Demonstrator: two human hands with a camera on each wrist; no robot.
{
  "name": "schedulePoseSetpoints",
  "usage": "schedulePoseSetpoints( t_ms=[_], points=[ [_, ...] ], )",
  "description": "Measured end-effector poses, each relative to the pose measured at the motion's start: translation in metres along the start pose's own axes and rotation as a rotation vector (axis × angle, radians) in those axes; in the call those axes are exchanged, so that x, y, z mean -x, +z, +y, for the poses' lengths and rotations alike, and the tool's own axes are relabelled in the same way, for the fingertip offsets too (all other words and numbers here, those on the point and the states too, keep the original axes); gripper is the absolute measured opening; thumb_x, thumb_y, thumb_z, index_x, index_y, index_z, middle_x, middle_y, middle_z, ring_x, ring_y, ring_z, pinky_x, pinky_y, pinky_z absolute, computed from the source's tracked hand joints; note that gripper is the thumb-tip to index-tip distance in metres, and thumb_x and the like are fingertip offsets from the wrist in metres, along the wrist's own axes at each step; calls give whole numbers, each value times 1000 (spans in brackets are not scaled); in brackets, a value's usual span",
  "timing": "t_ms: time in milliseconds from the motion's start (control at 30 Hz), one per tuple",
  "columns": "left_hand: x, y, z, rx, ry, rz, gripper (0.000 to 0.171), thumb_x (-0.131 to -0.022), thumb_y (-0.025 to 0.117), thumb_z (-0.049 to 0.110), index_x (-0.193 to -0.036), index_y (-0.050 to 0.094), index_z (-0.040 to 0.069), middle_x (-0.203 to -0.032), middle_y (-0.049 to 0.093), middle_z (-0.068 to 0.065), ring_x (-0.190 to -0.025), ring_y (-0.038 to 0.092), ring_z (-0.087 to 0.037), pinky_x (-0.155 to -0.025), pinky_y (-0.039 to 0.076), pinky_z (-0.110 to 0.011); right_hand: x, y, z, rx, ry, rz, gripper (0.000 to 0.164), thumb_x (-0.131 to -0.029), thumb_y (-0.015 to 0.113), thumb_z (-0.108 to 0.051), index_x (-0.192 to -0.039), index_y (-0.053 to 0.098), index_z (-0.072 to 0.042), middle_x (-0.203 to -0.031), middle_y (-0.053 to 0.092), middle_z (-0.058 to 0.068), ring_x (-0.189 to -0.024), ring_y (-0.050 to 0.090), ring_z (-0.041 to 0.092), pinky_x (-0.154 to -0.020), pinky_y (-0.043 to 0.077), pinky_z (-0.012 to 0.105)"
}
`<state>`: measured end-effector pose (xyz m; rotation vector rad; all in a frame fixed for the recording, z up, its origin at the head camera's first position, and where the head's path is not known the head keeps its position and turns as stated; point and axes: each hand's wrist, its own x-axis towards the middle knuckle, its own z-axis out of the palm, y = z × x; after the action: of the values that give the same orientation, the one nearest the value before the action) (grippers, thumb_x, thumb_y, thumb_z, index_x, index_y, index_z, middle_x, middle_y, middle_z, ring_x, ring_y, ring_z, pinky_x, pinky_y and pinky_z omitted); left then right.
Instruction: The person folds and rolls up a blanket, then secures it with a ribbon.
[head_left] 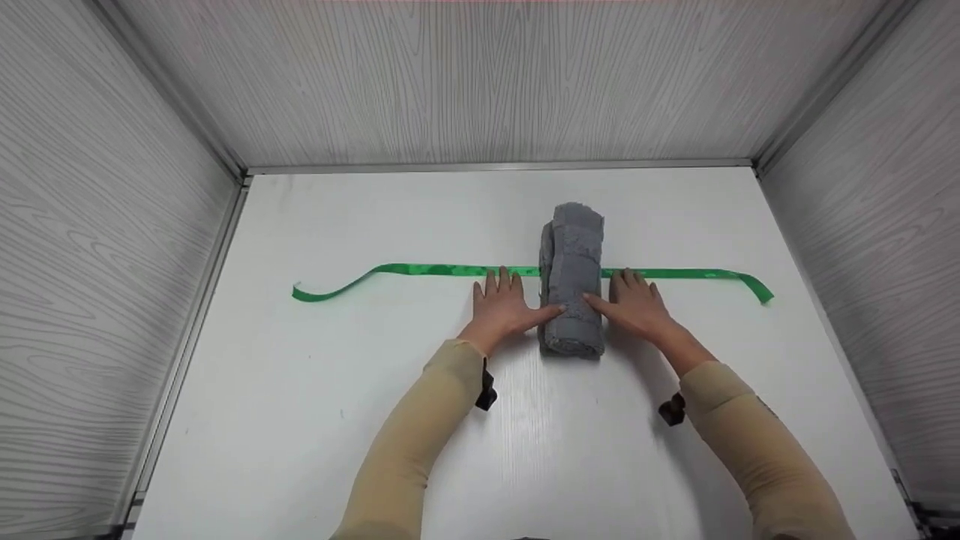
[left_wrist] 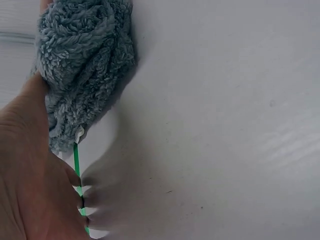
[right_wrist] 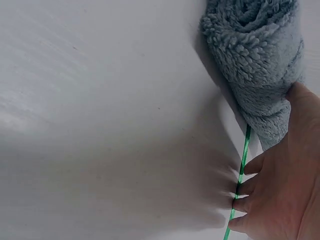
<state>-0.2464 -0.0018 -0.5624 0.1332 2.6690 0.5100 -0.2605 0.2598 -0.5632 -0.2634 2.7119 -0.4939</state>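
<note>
A rolled grey towel [head_left: 574,277] lies on the white table with its fluffy end toward me. Under it a green ribbon [head_left: 450,270] runs crosswise and comes out on both sides. My left hand [head_left: 501,309] is on the towel's left, thumb on the roll and spread fingertips at the ribbon. On the other side my right hand [head_left: 636,306] mirrors it, its thumb also on the towel. In the right wrist view the fingertips [right_wrist: 241,204] meet the ribbon's edge. A small white tag [left_wrist: 79,134] shows beneath the towel in the left wrist view.
Pale wood-grain panels [head_left: 480,82] close off the table [head_left: 360,420] at the back and both sides, with metal strips along the joins. The ribbon's left end curls, and its right end bends toward me. A small black device sits at each wrist.
</note>
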Motion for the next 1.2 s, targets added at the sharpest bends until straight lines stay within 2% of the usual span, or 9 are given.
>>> schedulePoseSetpoints(
  t_ms=[233, 633, 1067, 1200],
  points=[
    [7, -1, -8, -27, -4, 3, 124, -82, 39, 93, -163, 17, 2, -169, 6, -21, -155, 1, -39, -121, 5, -61, 2, 7, -11, -10, 5, 2, 104, -97, 34, -78, -162, 17, 1, -164, 12, 34, -151, 8, 52, -118, 5, 68],
    [22, -2, -18, -9, 0, -5, 117, -82, 41, 92, -165, 16, 14, -168, 2, -24, -155, -2, -42, -120, 4, -64, 8, 20, -29, 23, -4, -29, 87, -104, 24, -68, -159, 32, -1, -164, 8, 34, -152, 5, 51, -119, 1, 66],
    [57, -8, -46, -23, -49, -49, 120, -79, 42, 95, -166, 14, 17, -168, 1, -23, -154, -3, -43, -118, 4, -67, 29, 37, -68, 71, -19, -44, 85, -104, 24, -69, -159, 36, -6, -162, 11, 37, -151, 7, 54, -120, 2, 65],
    [63, -7, -55, -24, -64, -60, 121, -78, 44, 94, -166, 13, 17, -169, 1, -23, -154, -4, -42, -118, 4, -68, 32, 44, -76, 87, -26, -39, 88, -103, 21, -71, -158, 38, -4, -161, 13, 39, -150, 8, 55, -119, 3, 66]
  ],
)
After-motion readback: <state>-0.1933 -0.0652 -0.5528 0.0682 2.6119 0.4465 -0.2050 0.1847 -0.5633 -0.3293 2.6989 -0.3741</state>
